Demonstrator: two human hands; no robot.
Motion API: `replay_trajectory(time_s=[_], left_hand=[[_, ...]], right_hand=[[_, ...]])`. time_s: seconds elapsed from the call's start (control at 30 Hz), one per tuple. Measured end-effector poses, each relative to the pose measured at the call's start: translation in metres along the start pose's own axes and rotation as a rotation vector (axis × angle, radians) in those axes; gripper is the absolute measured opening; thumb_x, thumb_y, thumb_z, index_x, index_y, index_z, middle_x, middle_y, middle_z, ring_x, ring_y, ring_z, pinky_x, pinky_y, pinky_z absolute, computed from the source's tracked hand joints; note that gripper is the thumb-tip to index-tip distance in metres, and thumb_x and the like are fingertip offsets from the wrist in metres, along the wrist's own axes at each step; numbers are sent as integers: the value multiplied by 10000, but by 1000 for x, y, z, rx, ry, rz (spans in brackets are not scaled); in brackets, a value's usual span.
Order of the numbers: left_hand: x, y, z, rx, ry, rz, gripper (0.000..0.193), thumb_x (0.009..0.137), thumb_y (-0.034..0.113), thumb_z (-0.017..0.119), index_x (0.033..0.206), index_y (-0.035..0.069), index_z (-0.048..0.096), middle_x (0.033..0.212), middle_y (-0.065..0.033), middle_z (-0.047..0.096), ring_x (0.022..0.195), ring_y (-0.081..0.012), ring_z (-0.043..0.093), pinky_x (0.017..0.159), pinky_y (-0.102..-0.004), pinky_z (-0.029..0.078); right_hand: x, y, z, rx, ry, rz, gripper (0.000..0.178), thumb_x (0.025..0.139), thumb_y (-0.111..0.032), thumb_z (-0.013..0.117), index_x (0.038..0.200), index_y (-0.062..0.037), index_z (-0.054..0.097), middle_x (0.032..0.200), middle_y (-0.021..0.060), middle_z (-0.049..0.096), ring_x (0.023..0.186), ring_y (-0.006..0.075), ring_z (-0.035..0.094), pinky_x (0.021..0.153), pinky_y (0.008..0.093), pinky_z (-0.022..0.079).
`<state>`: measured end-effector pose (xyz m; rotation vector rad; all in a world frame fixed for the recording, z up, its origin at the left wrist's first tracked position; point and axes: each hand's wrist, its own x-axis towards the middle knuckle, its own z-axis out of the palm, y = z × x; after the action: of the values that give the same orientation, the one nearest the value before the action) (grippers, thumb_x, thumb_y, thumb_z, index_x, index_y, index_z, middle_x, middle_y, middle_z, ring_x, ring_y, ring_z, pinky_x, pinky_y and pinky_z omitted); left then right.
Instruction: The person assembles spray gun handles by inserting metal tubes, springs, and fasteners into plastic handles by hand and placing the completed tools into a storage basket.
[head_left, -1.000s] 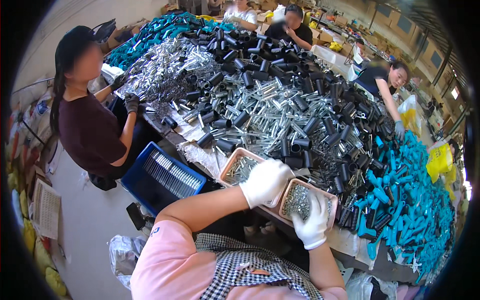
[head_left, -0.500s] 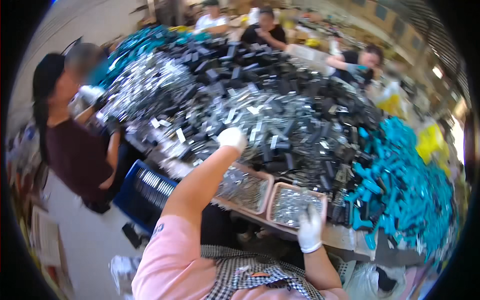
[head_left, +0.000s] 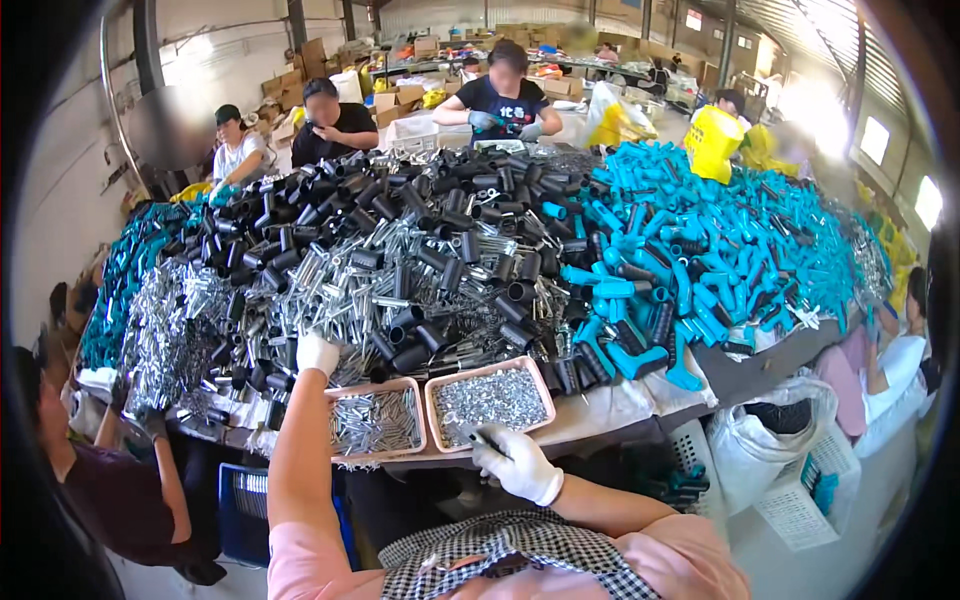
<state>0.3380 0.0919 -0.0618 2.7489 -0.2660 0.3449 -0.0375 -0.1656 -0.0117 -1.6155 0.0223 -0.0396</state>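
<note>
My left hand point(head_left: 318, 355), in a white glove, touches the near edge of a heap of silvery metal rods point(head_left: 345, 285) mixed with black plastic tubes point(head_left: 430, 258). Its fingers are hidden from view. My right hand point(head_left: 520, 466), also white-gloved, is closed just in front of a pink tray point(head_left: 547, 408) filled with small metal parts point(head_left: 490, 398). Something dark shows at its fingertips, too small to make out. Left of that tray stands a second pink tray point(head_left: 422, 440) holding short metal pins point(head_left: 375, 420).
Teal plastic handles point(head_left: 720, 260) are piled on the right of the table. Co-workers stand at the far side point(head_left: 508, 105) and at the left point(head_left: 110, 480). A blue crate point(head_left: 243, 510) sits below the table's left front; a white sack point(head_left: 765, 450) and white baskets point(head_left: 800, 505) are at the right.
My view has swung to the right and levelled. The right hand has moved from over the right tray to its near side. The left hand has drawn back from mid-heap to the near edge.
</note>
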Motion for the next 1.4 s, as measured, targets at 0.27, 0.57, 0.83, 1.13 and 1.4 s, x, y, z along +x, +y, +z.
replay_trajectory(time_s=[0.27,0.57,0.83,1.13,1.4], left_hand=[[-55,28,-50,-206,462,-6,192,819,148,720,852,2,600,851,-191,615,787,-390,604,743,-451,488],[-201,152,-124,-1245,-219,-96,186,903,142,667,957,-36,666,743,-40,649,654,-100,609,603,-261,500],[-258,184,-108,-811,-475,680,295,754,120,794,1026,44,712,958,-138,681,882,-299,675,785,-374,536],[-256,208,-109,-887,-634,438,273,771,224,778,941,20,714,818,-160,699,740,-279,701,696,-374,550],[-229,230,-82,-798,-830,136,395,862,390,763,863,-2,714,670,-108,660,648,-142,653,603,-330,511]], right_hand=[[-16,16,-27,193,167,-47,192,1025,-184,541,1061,3,561,916,57,641,814,126,635,763,274,523],[-23,35,-16,-188,209,-132,242,954,-157,601,1142,-5,606,879,166,668,727,288,670,688,388,522],[-41,14,-32,-189,-100,-181,1002,747,-232,853,1525,31,279,1196,224,637,1060,283,670,931,356,511],[-37,25,-36,-132,-95,-242,696,914,-276,677,1464,27,377,1270,227,624,1180,308,637,989,376,488],[-46,12,-71,-542,2,-311,509,896,-229,691,1336,-14,552,956,219,695,848,384,698,729,423,560]])
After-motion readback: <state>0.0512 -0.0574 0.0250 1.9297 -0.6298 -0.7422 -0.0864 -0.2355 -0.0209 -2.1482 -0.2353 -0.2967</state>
